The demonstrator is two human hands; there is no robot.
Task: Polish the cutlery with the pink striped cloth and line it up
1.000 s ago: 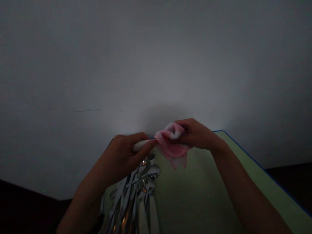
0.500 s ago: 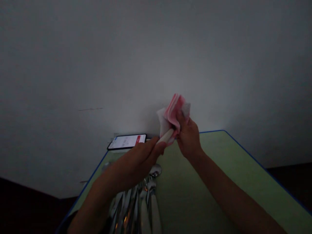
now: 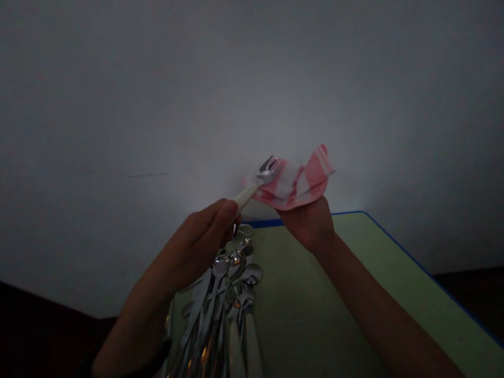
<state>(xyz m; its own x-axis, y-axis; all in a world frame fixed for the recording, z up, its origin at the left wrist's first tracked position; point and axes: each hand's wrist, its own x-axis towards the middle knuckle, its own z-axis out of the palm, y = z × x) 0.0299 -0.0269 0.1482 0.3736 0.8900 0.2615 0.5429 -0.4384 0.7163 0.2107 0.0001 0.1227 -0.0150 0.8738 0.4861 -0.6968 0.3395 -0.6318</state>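
Observation:
A fork [image 3: 246,195] with a pale handle and metal tines is held by its handle in my left hand [image 3: 208,231], whose fingers are wrapped round it. Its tines point up and to the right, in front of a pink and white cloth [image 3: 297,184]. The cloth lies spread over my right hand [image 3: 309,220], which supports it from below; the fingers are mostly hidden under it. Below my left hand, a pile of spoons, forks and other cutlery [image 3: 234,315] lies on the table.
The green table [image 3: 307,315] has a blue edge and stands against a grey wall [image 3: 252,79]. Cutlery covers its left part, partly behind my left forearm. Dark floor shows at both lower sides.
The cloth has opened out and no longer wraps the fork's head, which is now exposed. My left hand has moved left and slightly up, and now hides the phone.

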